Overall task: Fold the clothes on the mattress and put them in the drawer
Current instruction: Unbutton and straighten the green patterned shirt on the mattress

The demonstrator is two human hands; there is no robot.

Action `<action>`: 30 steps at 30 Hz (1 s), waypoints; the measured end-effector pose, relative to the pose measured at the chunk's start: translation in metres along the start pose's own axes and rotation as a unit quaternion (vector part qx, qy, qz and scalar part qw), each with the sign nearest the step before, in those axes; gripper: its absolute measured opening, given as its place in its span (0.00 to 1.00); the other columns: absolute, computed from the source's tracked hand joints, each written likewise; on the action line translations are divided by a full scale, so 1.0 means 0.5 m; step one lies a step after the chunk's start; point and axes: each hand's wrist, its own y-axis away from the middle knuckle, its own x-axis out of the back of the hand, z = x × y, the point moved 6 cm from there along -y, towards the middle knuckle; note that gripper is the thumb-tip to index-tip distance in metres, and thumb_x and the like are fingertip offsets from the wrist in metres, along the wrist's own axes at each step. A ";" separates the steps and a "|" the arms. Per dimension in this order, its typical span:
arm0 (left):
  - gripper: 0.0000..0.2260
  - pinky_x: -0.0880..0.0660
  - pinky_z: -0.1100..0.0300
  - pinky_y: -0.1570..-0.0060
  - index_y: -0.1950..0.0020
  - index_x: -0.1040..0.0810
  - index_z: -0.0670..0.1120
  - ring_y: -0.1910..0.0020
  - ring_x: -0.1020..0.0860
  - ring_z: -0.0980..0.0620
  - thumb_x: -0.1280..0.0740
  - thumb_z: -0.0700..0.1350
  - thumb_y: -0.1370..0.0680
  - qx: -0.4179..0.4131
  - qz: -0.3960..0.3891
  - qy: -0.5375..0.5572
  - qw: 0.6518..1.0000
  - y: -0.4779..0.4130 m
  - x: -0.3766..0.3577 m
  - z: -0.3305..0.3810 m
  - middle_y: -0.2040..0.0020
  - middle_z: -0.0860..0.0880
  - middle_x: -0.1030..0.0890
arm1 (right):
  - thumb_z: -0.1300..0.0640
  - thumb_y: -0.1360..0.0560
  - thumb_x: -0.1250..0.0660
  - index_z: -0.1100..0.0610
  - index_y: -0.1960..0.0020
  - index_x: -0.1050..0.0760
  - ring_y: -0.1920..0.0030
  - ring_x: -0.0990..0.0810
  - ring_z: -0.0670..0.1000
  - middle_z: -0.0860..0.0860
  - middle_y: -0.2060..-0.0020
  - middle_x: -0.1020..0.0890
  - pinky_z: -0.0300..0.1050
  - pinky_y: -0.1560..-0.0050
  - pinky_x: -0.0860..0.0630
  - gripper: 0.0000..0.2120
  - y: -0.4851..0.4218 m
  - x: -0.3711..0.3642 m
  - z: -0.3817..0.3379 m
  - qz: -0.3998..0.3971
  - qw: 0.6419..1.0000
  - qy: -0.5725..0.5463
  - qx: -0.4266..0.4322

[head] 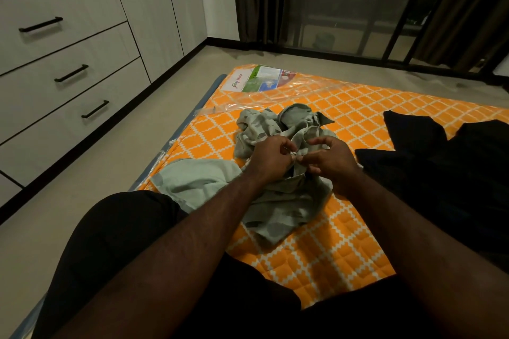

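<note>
Fingers (319, 142) of left hand (271, 158) and right hand (334, 159) pinch green garment (275, 212) — near mattress (330, 250) left edge.

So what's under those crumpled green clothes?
The orange mattress shows around the green clothes, so they lie on that. Anything tucked beneath the cloth is hidden.

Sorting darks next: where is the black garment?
The black garment lies on the orange mattress, right side of the head view, just right of the crumpled green garment.
</note>
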 end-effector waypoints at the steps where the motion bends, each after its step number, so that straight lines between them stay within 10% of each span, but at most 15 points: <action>1: 0.08 0.28 0.67 0.63 0.46 0.15 0.46 0.58 0.20 0.56 0.26 0.41 0.25 -0.005 0.004 -0.003 1.000 0.001 0.001 0.001 0.58 0.52 0.18 | 0.72 0.33 0.21 0.60 0.41 0.23 0.55 0.13 0.61 0.65 0.51 0.16 0.54 0.58 0.14 0.23 -0.001 0.003 0.000 0.017 1.000 0.013 0.008; 5: 0.07 0.28 0.71 0.64 0.49 0.15 0.46 0.60 0.19 0.58 0.25 0.41 0.26 -0.005 0.019 0.001 1.000 0.001 0.002 0.000 0.58 0.51 0.16 | 0.70 0.35 0.20 0.59 0.52 0.26 0.55 0.14 0.66 0.66 0.56 0.16 0.67 0.57 0.17 0.19 -0.003 0.015 -0.005 0.078 0.993 0.063 0.061; 15: 0.04 0.21 0.60 0.55 0.53 0.13 0.45 0.57 0.17 0.55 0.25 0.39 0.27 -0.007 0.031 0.009 0.999 -0.006 0.003 -0.004 0.58 0.49 0.14 | 0.65 0.33 0.18 0.56 0.61 0.17 0.68 0.16 0.48 0.52 0.67 0.15 0.49 0.63 0.17 0.08 -0.007 0.002 -0.010 0.075 0.973 0.164 0.143; 30: 0.06 0.24 0.64 0.63 0.53 0.17 0.45 0.64 0.21 0.60 0.25 0.38 0.28 -0.029 0.062 -0.008 0.998 -0.007 0.001 -0.001 0.61 0.50 0.17 | 0.68 0.33 0.20 0.61 0.54 0.19 0.57 0.12 0.56 0.59 0.60 0.13 0.48 0.60 0.17 0.12 -0.006 -0.004 -0.006 0.010 0.991 0.059 0.120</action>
